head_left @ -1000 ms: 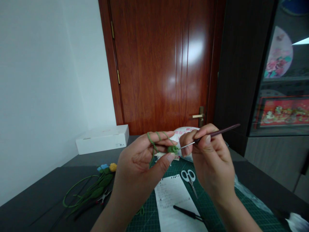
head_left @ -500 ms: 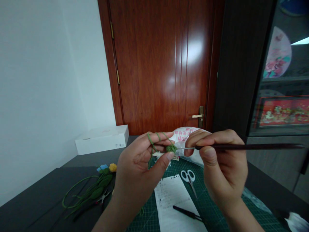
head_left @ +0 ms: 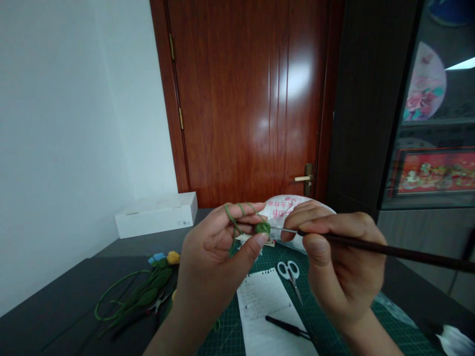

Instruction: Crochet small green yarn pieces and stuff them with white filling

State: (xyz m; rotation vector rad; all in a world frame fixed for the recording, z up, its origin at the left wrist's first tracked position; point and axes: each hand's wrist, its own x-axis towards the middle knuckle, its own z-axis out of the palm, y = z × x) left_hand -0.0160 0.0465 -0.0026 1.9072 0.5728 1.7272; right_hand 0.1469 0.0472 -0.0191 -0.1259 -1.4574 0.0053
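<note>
Between the thumb and fingers of my left hand (head_left: 218, 252) is a small green crochet piece (head_left: 263, 228). Green yarn (head_left: 230, 214) winds around the raised fingers of that hand and runs to the piece. My right hand (head_left: 339, 257) grips a crochet hook (head_left: 356, 242) by its long dark handle, pen-fashion. The hook's thin metal shaft points left and its tip meets the right side of the green piece; the tip itself is hidden in the stitches. Both hands are raised above the table.
Below lie a green cutting mat (head_left: 222, 326), a handwritten sheet (head_left: 260, 301), a black pen-like tool (head_left: 287, 327) and white scissors (head_left: 291, 277). Crocheted flowers (head_left: 163, 259) with green stems and pliers (head_left: 158, 302) are at left. A white box (head_left: 158, 215) and plastic bag (head_left: 278, 207) stand behind.
My right hand has tilted the hook, so its handle end now slopes down to the right instead of lying level. My left hand and the green piece stay nearly in place.
</note>
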